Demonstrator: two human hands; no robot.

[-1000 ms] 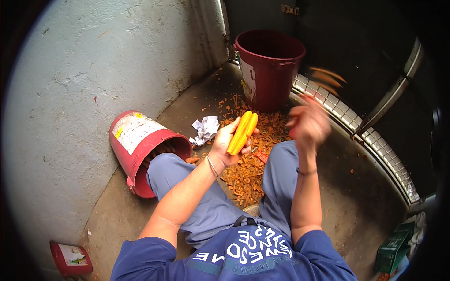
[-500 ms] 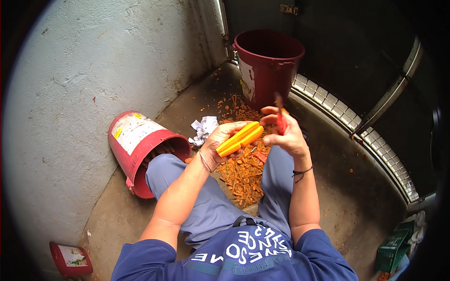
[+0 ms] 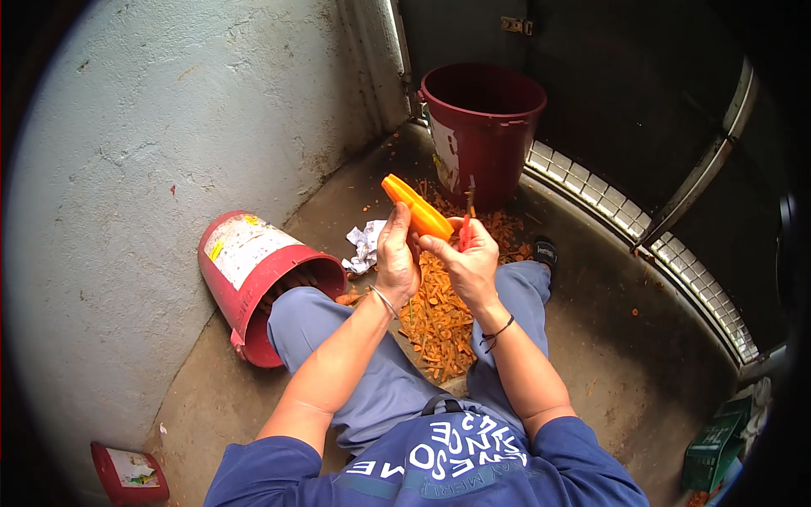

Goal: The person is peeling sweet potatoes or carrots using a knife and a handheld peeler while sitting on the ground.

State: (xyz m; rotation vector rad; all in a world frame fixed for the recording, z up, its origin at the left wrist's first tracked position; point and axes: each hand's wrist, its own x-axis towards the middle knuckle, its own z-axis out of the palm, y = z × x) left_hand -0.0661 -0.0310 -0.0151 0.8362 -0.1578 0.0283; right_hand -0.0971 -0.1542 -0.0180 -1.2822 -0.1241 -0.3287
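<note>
**Orange against blue**

My carrot (image 3: 418,208) is bright orange, my tool (image 3: 466,235) red-handled, the peelings (image 3: 441,317) duller orange. My shirt (image 3: 355,490) is white-lettered navy, my trousers (image 3: 372,384) grey-blue. The upright bucket (image 3: 498,160) is maroon, the tipped one (image 3: 242,296) red, the strip (image 3: 583,180) pale with dark gridlines.

Head-worn, looking down and forward from above and behind left hand (image 3: 397,262) and right hand (image 3: 475,264), fairly near, fisheye-wide.

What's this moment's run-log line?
left hand: holding orange carrot; right hand: holding red-handled tool; peelings: heaped on floor; bucket beside left knee: on its side; dark-red bucket: upright
</note>
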